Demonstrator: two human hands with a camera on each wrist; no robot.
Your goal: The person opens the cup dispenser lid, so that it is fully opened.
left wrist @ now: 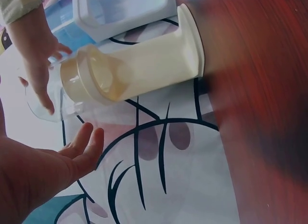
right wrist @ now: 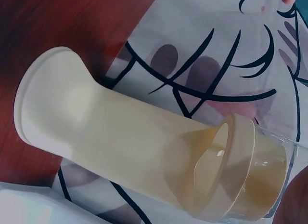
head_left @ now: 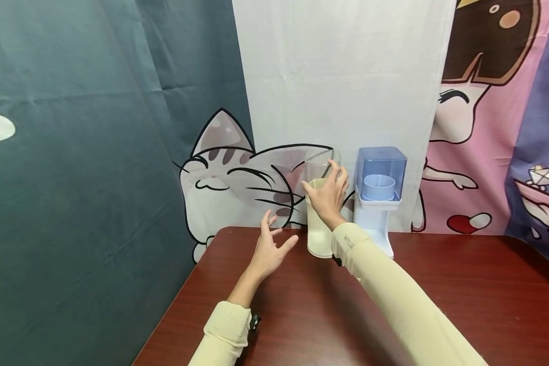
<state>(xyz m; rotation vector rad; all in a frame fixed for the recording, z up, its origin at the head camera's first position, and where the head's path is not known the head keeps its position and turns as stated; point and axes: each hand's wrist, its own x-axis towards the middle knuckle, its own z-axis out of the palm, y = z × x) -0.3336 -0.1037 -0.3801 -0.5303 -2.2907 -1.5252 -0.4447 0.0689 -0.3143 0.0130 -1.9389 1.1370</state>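
Observation:
A cream stand point(head_left: 319, 234) rises upright near the back of the table, with a round collar at its top. A clear container point(head_left: 315, 156) sits in that collar. My right hand point(head_left: 328, 195) is around the clear container, with the thumb on its left side and the curved fingers on its right. In the right wrist view, the cream stand point(right wrist: 130, 142) fills the middle, while most of that hand is out of frame. My left hand point(head_left: 267, 251) hovers in front and to the left of the stand, thumb and fingers spread, holding nothing.
Just right of the cream stand is a similar white stand point(head_left: 376, 229) with a square blue see-through container point(head_left: 380, 161) on top. Behind the reddish-brown wooden table point(head_left: 457, 290) hangs a cloth printed with a cartoon cat point(head_left: 217, 185).

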